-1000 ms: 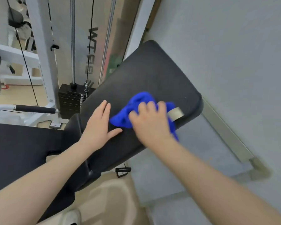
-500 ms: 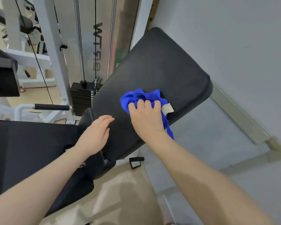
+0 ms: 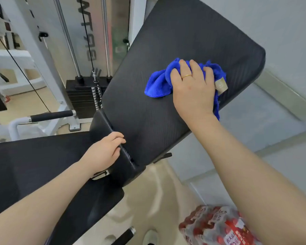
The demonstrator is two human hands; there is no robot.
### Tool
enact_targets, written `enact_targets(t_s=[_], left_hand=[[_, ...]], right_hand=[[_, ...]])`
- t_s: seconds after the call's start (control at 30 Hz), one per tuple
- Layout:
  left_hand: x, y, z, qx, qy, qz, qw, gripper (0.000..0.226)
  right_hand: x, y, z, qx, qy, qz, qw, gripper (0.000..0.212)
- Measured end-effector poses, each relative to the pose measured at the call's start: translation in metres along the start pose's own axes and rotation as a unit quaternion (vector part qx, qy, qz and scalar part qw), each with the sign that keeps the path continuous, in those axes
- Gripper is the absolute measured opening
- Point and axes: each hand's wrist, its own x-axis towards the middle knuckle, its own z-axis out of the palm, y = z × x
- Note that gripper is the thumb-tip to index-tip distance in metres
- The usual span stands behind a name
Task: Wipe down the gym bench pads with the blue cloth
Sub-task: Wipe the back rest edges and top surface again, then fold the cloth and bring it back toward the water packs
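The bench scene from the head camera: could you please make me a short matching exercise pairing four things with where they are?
Things:
1. blue cloth
2. left hand
3. weight stack
4. pack of bottles

Places:
A. on the floor, bottom right
B. under the right hand on the back pad
C. behind the bench, on guide rods
D. at the gap between the pads

Pairs: 1-B, 2-D, 3-C, 4-A

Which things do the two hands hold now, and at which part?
Right hand presses the bunched middle of the blue terry cloth onto the inclined black textured pad. Left hand rests on that pad's lower edge.
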Motion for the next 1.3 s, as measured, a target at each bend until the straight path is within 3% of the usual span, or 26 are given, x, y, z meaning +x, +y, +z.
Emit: enact_targets(t_s=[0.3,0.43,0.57,0.63,0.7,0.77,0.87,0.93,1.0,1.17,1.3], left_hand=[[-0.014,-0.02,0.027,-0.045,0.004,-0.002,0.999,0.032],[-0.036,-0.035,0.03,-0.04,-0.002,-0.027,0.999,0.035],[-0.058,-0.039,0.023,-0.048,-0.004,-0.05,0.998,0.036],[-0.064,-0.038,0.017,-0.055,0.0,-0.05,0.997,0.036],[-0.068,-0.033,0.009,-0.072,0.015,-0.038,0.997,0.037],[-0.069,-0.021,-0.006,-0.109,0.041,-0.026,0.993,0.046],[-0.066,0.01,-0.036,-0.217,0.084,-0.027,0.972,0.053],[-0.062,0.033,-0.058,-0.276,0.101,-0.013,0.956,0.046],[-0.059,0.053,-0.082,-0.29,0.105,0.022,0.951,0.037],[-0.055,0.084,-0.115,-0.234,0.007,0.094,0.968,0.029],[-0.061,0.099,-0.126,-0.228,-0.049,0.103,0.967,0.029]], right_hand=[[-0.044,-0.056,0.005,0.053,-0.031,-0.001,0.998,0.031],[-0.111,-0.127,0.012,0.133,-0.18,-0.042,0.974,0.02],[-0.137,-0.16,0.006,0.142,-0.346,-0.12,0.92,0.039],[-0.132,-0.158,-0.002,0.171,-0.398,-0.138,0.891,0.034],[-0.123,-0.152,-0.017,0.235,-0.377,-0.115,0.888,0.02],[-0.113,-0.144,-0.034,0.321,-0.345,-0.079,0.879,0.019],[-0.1,-0.128,-0.057,0.44,-0.329,0.003,0.836,0.02],[-0.089,-0.115,-0.073,0.501,-0.359,0.055,0.786,0.017],[-0.078,-0.098,-0.091,0.511,-0.39,0.057,0.764,0.015],[-0.056,-0.062,-0.13,0.555,-0.409,0.052,0.722,0.016],[-0.051,-0.042,-0.142,0.551,-0.362,0.094,0.746,0.012]])
